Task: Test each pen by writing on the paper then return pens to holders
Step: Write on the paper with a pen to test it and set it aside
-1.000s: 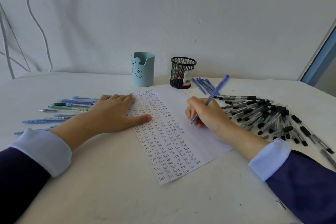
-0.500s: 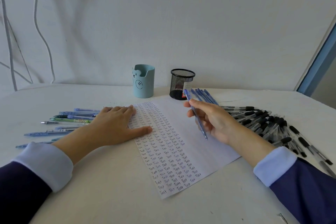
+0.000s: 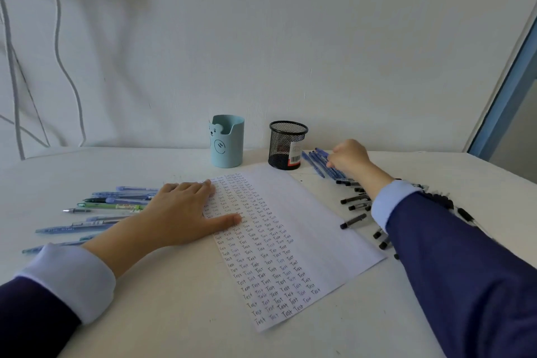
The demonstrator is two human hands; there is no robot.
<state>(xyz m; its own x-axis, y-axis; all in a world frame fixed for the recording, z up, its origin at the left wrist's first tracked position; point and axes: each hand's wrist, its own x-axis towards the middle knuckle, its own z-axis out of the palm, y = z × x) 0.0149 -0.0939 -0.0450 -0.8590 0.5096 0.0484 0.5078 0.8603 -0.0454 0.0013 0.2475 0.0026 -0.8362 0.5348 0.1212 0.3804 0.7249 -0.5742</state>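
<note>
A white paper (image 3: pixel 305 221) with columns of the handwritten word "Test" lies in the middle of the table. My left hand (image 3: pixel 186 215) rests flat on its left edge, fingers straight. My right hand (image 3: pixel 347 158) reaches to the far right, fingers curled, and pinches a blue pen (image 3: pixel 321 151) down among a row of blue pens (image 3: pixel 315 164) beside the black mesh holder (image 3: pixel 287 145). The light blue bear holder (image 3: pixel 228 142) stands left of the mesh one. I see no pens in either holder.
Several blue and green pens (image 3: pixel 96 212) lie left of the paper, partly under my left forearm. A pile of black-capped pens (image 3: pixel 356 206) lies right of the paper, partly hidden by my right sleeve. The wall is close behind the holders; cables hang at far left.
My right hand lifted the blue pen off the paper and carried it back and to the right, to the row of blue pens. My left hand stayed put.
</note>
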